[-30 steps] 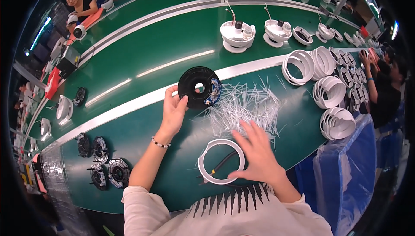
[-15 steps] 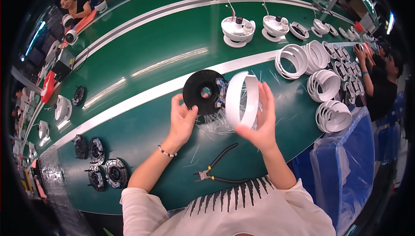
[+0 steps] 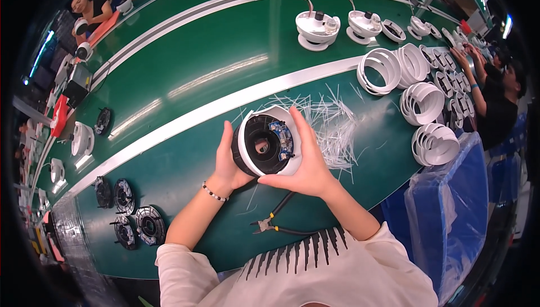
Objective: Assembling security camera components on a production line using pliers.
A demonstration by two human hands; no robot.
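Over the green worktop my two hands hold a round black plastic base (image 3: pixel 260 163) with a blue circuit board (image 3: pixel 279 135) inside a white ring-shaped housing (image 3: pixel 292 164). The ring now surrounds the base. My left hand (image 3: pixel 229 163) is closed on the base's left side, its thumb upright. Wrapped round the right side of the ring is my right hand (image 3: pixel 309 163), thumb along the lower rim. Behind my right hand lies a loose pile of clear cut strips (image 3: pixel 336 132). Below my hands are black-and-yellow side cutters (image 3: pixel 264 226), partly hidden by my right forearm.
At left lie several black bases with boards (image 3: pixel 150 225). On the right stand stacks of white rings (image 3: pixel 422 104), beside a blue plastic-lined bin (image 3: pixel 444 211). White domed housings with wires (image 3: pixel 316 28) sit on the conveyor belt (image 3: pixel 208 65). Other people work at far left and right.
The white ring has moved left and now sits around the black base, which was apart from it before. My hands have come closer together, uncovering the pile of strips.
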